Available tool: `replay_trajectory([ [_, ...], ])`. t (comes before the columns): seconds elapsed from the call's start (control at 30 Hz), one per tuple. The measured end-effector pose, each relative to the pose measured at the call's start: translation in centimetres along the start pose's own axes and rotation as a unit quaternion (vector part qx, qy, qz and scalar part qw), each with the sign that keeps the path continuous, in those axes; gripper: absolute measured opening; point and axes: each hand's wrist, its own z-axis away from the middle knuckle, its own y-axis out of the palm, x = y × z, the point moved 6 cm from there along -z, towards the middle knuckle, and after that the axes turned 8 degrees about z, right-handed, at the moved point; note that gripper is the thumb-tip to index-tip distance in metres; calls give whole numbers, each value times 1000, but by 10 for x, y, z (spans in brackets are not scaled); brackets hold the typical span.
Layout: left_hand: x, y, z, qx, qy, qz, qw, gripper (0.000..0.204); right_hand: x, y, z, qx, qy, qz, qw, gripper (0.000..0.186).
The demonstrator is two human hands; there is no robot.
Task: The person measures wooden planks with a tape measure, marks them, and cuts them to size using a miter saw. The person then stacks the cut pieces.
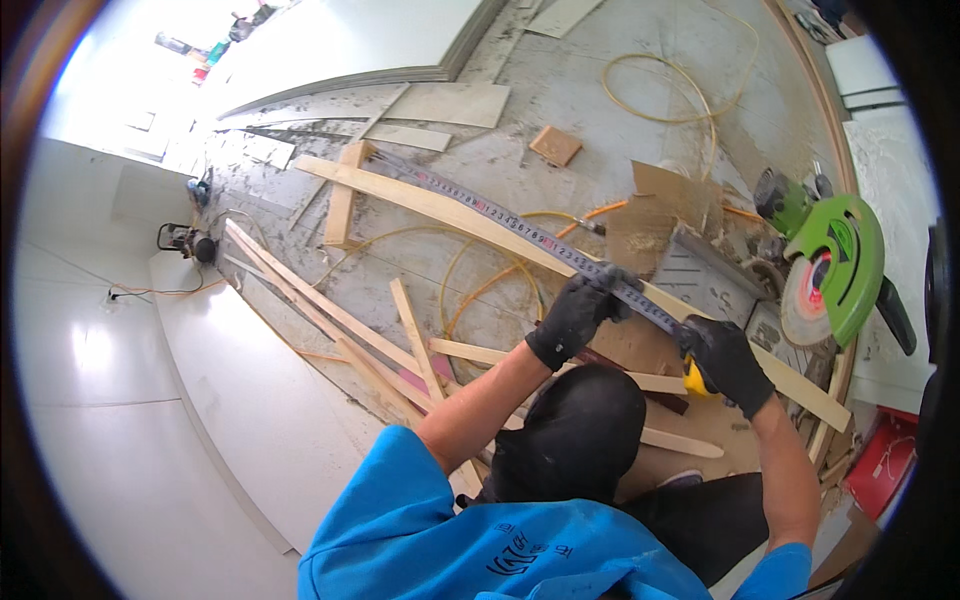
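Note:
A long pale wooden strip (800, 388) slants across the floor, from the far left to near my right side. Stretched along it is the grey blade of a tape measure (695, 378), whose yellow case shows under my right hand (728, 362). That hand wears a black glove and is closed round the case. My left hand (580, 312), gloved in black too, pinches the blade partway along, close against the strip. The strip's far end lies over a short wooden block (342, 205). The blade's far tip reaches near that block.
At the right stands a green miter saw (840, 265) with a round blade. Several wooden strips (330, 310) lie at left. A yellow hose (665, 118) coils across the floor. White panels (350, 45) are stacked at the back. A red box (882, 462) sits at lower right.

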Motion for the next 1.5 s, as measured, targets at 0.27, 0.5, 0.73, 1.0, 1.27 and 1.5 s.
replay_trajectory([
  [0.27,-145,-308,4,-323,191,104,921,17,-72,21,119,199,43,-92,975,20],
  [0.5,-149,-347,19,-350,158,54,922,26,-82,46,98,177,61,-93,978,10],
  [0.73,-28,-268,-8,-292,153,239,913,41,-24,126,-88,23,-116,-131,984,14],
  [1.0,91,-261,-9,-78,197,-133,968,26,13,164,-128,34,-95,-100,990,9],
  [1.27,95,-204,-57,-232,0,-151,961,20,1,151,-136,-36,-78,27,996,9],
  [1.5,95,-306,-63,-144,93,-535,827,20,-16,162,-79,12,31,-44,998,10],
])
